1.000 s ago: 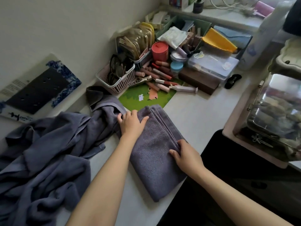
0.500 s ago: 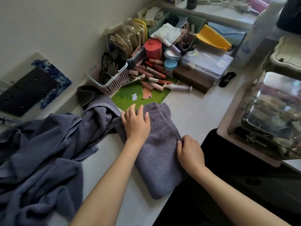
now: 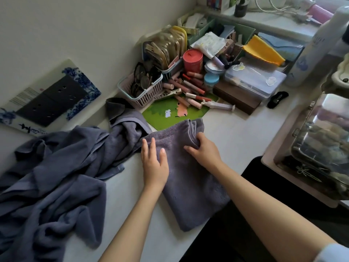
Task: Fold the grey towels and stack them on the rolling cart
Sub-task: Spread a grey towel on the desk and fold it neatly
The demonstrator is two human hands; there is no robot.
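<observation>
Head view: folded towel [image 3: 188, 178] on bench [image 3: 236, 137], near edge overhanging. Left hand [image 3: 154, 163] flat, fingers spread, pinning cloth; right hand [image 3: 204, 151] pinching far layers [image 3: 194, 127]. Best lifting far end over evenly, edges matched. Unfolded towels [image 3: 56, 167] heaped left.

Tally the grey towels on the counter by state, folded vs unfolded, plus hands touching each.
Folded towel: 1, left hand flat on it, right hand gripping its far end.
Unfolded towel heap: 1 pile, separate towels cannot be told apart, 0 hands.
Total: 2 groups.
</observation>
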